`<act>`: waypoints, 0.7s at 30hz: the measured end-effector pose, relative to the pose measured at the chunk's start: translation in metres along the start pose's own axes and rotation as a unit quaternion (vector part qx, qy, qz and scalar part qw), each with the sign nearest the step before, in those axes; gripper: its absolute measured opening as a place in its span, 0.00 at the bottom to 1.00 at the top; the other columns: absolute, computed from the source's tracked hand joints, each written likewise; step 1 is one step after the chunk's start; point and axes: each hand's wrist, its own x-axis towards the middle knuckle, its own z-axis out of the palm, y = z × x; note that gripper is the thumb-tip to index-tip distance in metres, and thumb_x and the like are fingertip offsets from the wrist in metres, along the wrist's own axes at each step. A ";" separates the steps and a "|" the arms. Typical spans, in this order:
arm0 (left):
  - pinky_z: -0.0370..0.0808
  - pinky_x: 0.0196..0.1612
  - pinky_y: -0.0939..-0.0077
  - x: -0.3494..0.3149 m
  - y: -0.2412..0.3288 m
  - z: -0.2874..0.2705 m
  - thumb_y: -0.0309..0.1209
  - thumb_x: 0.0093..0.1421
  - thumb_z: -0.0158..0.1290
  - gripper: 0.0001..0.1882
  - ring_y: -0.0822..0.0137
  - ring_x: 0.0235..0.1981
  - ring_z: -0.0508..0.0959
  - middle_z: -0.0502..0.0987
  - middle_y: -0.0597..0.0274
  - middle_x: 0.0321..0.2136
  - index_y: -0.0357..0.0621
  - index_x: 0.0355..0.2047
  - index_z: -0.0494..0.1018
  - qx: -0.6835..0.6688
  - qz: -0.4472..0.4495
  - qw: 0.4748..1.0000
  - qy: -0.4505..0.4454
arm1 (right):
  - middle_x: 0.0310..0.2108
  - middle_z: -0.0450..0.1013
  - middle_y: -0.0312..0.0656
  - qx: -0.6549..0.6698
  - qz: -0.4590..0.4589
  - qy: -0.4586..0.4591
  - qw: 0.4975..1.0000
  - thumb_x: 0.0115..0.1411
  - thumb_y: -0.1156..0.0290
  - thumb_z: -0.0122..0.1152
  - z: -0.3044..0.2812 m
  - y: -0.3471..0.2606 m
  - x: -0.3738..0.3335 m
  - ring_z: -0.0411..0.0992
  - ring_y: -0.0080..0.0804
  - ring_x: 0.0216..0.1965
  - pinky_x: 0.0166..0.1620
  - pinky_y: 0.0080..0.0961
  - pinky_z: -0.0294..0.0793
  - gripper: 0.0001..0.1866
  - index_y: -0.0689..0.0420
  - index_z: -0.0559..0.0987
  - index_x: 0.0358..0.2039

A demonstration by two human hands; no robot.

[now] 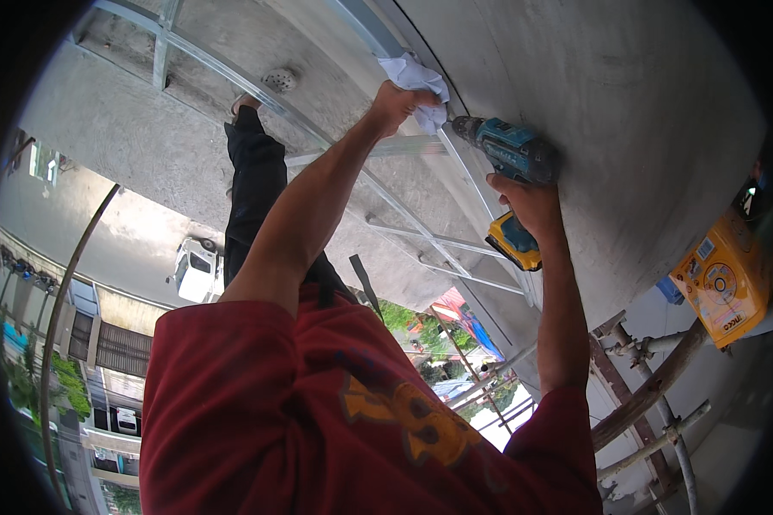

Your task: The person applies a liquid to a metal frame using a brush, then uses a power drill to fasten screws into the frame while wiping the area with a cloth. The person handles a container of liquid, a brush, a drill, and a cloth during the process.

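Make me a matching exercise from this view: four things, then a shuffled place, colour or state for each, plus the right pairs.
Things:
1. Left hand
2. Right hand
3. Shirt
4. Boxy object

Descriptions:
A. dark red
B. gripping the drill
C. yellow, toward the right edge
D. holding crumpled white material

Pairs: 1-D, 2-B, 3-A, 4-C

The drill (514,149) sits in the right hand (532,204), just right of the cloth (415,75) in the left hand (393,106). Left of both stretches a frame (210,62); farther right is a case (704,283).
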 end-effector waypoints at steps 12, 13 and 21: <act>0.76 0.42 0.69 0.002 0.000 -0.003 0.20 0.43 0.60 0.15 0.62 0.34 0.81 0.82 0.58 0.32 0.37 0.34 0.78 -0.002 -0.011 1.000 -0.013 | 0.30 0.78 0.42 0.026 0.002 -0.036 0.999 0.48 0.77 0.60 -0.003 0.023 0.017 0.74 0.29 0.27 0.36 0.26 0.74 0.15 0.62 0.78 0.38; 0.76 0.42 0.69 0.005 -0.001 -0.006 0.20 0.43 0.60 0.15 0.62 0.34 0.81 0.82 0.58 0.32 0.37 0.34 0.78 -0.006 -0.012 1.000 -0.022 | 0.29 0.77 0.41 0.056 0.018 -0.045 0.997 0.48 0.78 0.59 -0.004 0.017 0.017 0.73 0.28 0.26 0.35 0.25 0.74 0.14 0.62 0.78 0.38; 0.76 0.44 0.65 0.006 -0.003 -0.004 0.20 0.44 0.60 0.18 0.61 0.37 0.81 0.80 0.59 0.34 0.38 0.38 0.76 0.000 -0.005 1.000 -0.031 | 0.30 0.76 0.41 0.008 0.006 -0.072 0.997 0.49 0.78 0.60 -0.012 0.017 0.021 0.72 0.27 0.27 0.36 0.25 0.73 0.11 0.62 0.78 0.36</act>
